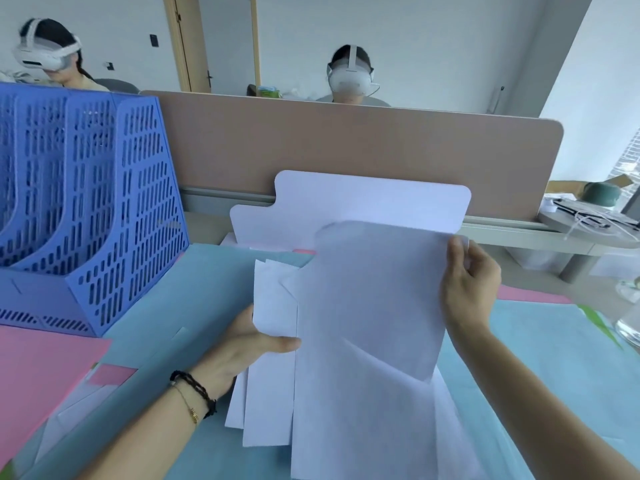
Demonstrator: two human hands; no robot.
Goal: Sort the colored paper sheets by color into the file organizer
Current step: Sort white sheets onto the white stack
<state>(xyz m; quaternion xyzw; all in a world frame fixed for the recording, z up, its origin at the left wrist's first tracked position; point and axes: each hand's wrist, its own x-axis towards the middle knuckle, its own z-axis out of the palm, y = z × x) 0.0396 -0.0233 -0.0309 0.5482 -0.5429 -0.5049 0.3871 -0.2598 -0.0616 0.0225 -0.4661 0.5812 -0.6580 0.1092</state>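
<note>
Basically both hands hold white sheets above the bench [180, 327]. Left hand [239, 355] grips a loose bunch of white sheets [273, 375] at its left edge, thumb on top. Right hand [467, 282] pinches the top right edge of a single white sheet [374, 306], lifted and curling over the bunch. Blue file organizer [104, 216] stands far left on the bench; pink sheets [38, 372] lie just in front of it.
</note>
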